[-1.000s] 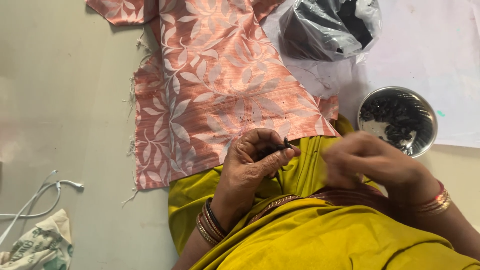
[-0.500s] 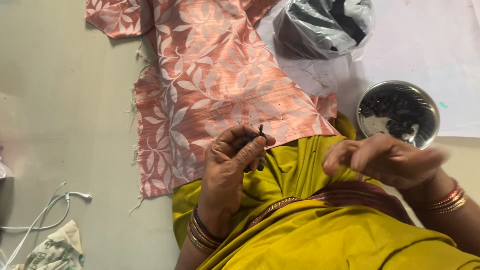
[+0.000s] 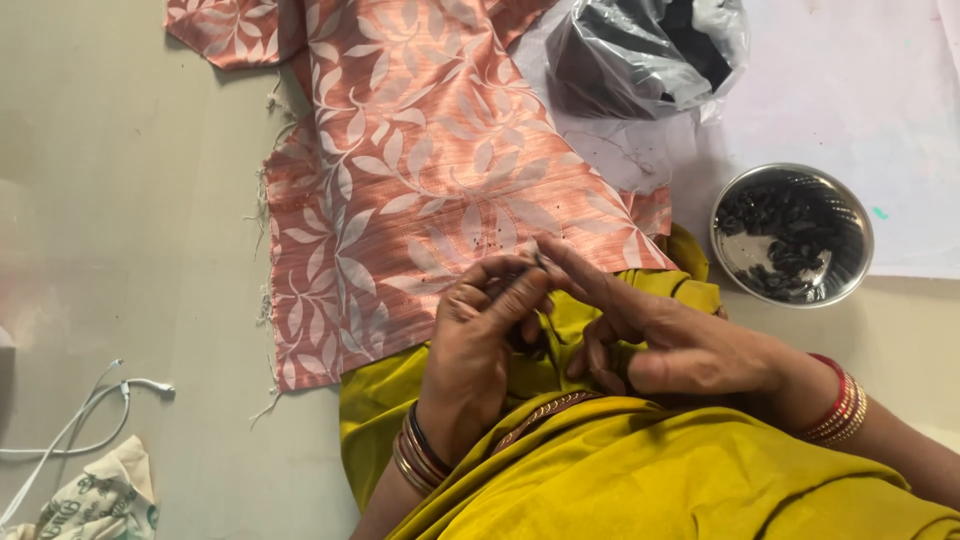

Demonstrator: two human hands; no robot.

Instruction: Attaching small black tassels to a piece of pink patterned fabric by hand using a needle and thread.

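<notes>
Fingers meet over your lap: your left hand (image 3: 480, 345) pinches something thin and dark at its fingertips, too small to name, and your right hand (image 3: 660, 335) brings its forefinger to the same spot, its other fingers loosely curled and holding nothing you can see. Both hover just over the near edge of the pink leaf-print cloth (image 3: 420, 170), spread flat within reach. Beside your right wrist, the steel bowl (image 3: 856, 215) holds small dark pieces; beyond it, the clear plastic bag (image 3: 650, 50) holds more dark stuff.
</notes>
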